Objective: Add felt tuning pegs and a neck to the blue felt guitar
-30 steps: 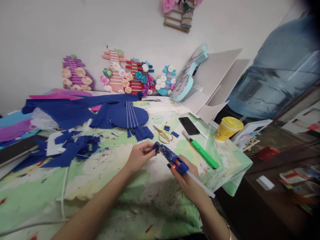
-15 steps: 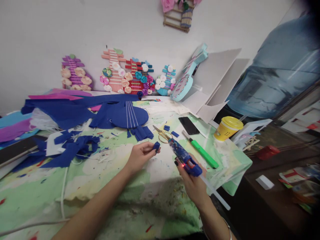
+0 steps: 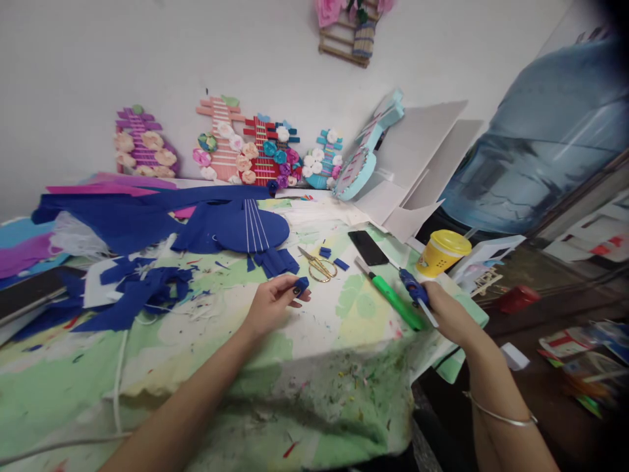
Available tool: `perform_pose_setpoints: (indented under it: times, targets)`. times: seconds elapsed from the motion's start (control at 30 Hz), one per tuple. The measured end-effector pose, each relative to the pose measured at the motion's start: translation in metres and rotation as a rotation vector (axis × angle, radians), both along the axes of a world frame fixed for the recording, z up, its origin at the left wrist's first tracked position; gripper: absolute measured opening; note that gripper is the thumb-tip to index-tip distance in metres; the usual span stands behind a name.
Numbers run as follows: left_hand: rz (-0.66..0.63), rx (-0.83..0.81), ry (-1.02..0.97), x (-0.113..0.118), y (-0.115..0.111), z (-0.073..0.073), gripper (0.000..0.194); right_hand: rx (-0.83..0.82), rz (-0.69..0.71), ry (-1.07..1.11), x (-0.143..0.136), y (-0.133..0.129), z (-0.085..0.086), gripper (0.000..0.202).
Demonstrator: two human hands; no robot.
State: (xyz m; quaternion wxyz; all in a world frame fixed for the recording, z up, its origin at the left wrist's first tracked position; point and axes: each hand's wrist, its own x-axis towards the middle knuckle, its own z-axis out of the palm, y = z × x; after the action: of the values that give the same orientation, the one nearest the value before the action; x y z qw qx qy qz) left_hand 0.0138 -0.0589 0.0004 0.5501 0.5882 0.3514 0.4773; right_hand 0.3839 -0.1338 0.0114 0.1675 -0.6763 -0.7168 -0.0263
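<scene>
Between the thumb and fingers of my left hand (image 3: 275, 301) is a small folded piece of blue paper (image 3: 301, 286), held just above the table. My right hand (image 3: 445, 311) is wrapped round a blue glue gun (image 3: 413, 287) with a pale glue stick out of its back end, over the table's right side. A green utility knife (image 3: 396, 301) lies right beside the gun. Gold-handled scissors (image 3: 322, 267) rest beyond my left hand, near small blue pieces (image 3: 341, 264). Farther back lies a blue guitar-shaped body (image 3: 253, 228) with white strings.
Blue scraps (image 3: 157, 288) and a white cable (image 3: 119, 380) lie to the left. A black phone (image 3: 367, 248) and a yellow tub (image 3: 443, 252) are at the right, near the table's edge. Decorated guitar shapes (image 3: 265, 154) lean on the wall; a large water bottle (image 3: 535, 144) stands right.
My right hand has carried the glue gun to the right, away from my left hand, to beside the utility knife. My left hand still holds the blue paper piece in nearly the same spot.
</scene>
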Motion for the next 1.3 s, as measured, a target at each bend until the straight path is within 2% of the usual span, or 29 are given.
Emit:
perform_pose_setpoints:
  times: [0.1, 0.2, 0.27, 0.33, 0.37, 0.43, 0.5, 0.6, 0.7, 0.8, 0.9, 1.0, 1.17, 1.3]
  targets:
    - [-0.014, 0.01, -0.005, 0.0, 0.001, 0.0, 0.027, -0.028, 0.048, 0.003, 0.023, 0.01, -0.007, 0.02]
    - [-0.031, 0.004, -0.004, 0.0, 0.0, 0.002, 0.025, -0.071, 0.031, -0.049, 0.028, 0.015, -0.007, 0.037]
    - [-0.034, -0.002, 0.0, 0.001, -0.001, 0.004, 0.024, -0.037, -0.069, -0.092, 0.016, 0.015, -0.003, 0.044]
    - [-0.034, -0.006, 0.008, 0.002, -0.002, 0.005, 0.023, 0.099, -0.159, -0.09, -0.009, 0.013, 0.005, 0.043]
    - [-0.033, -0.004, 0.013, 0.002, -0.002, 0.005, 0.022, 0.185, -0.13, -0.037, -0.028, 0.012, 0.01, 0.04]
    - [-0.049, 0.005, 0.021, 0.002, -0.002, 0.004, 0.02, 0.314, 0.008, 0.197, -0.073, 0.01, 0.016, 0.032]
    - [-0.073, 0.014, 0.02, 0.001, -0.002, 0.003, 0.02, 0.34, 0.125, 0.519, -0.123, 0.01, 0.017, 0.025]
    - [-0.092, 0.026, 0.021, 0.0, -0.002, 0.004, 0.02, 0.171, 0.248, 1.058, -0.189, 0.017, 0.009, 0.033]
    - [-0.075, 0.047, 0.023, 0.0, -0.003, 0.007, 0.019, 0.009, 0.263, 1.463, -0.228, 0.027, -0.003, 0.036]
    - [-0.072, 0.038, 0.018, 0.0, -0.004, 0.008, 0.02, 0.034, 0.236, 1.65, -0.243, 0.034, -0.011, 0.03]
    - [-0.092, 0.022, 0.018, 0.0, -0.003, 0.007, 0.024, 0.092, 0.201, 1.698, -0.247, 0.037, -0.014, 0.026]
    - [-0.102, 0.026, 0.015, 0.0, -0.003, 0.006, 0.027, 0.082, 0.177, 1.692, -0.248, 0.037, -0.014, 0.026]
    - [-0.114, 0.026, 0.015, -0.002, -0.002, 0.006, 0.024, 0.081, 0.151, 1.57, -0.245, 0.035, -0.012, 0.024]
    - [-0.117, 0.009, -0.001, -0.002, -0.003, 0.005, 0.023, 0.162, 0.188, 1.408, -0.242, 0.033, -0.013, 0.023]
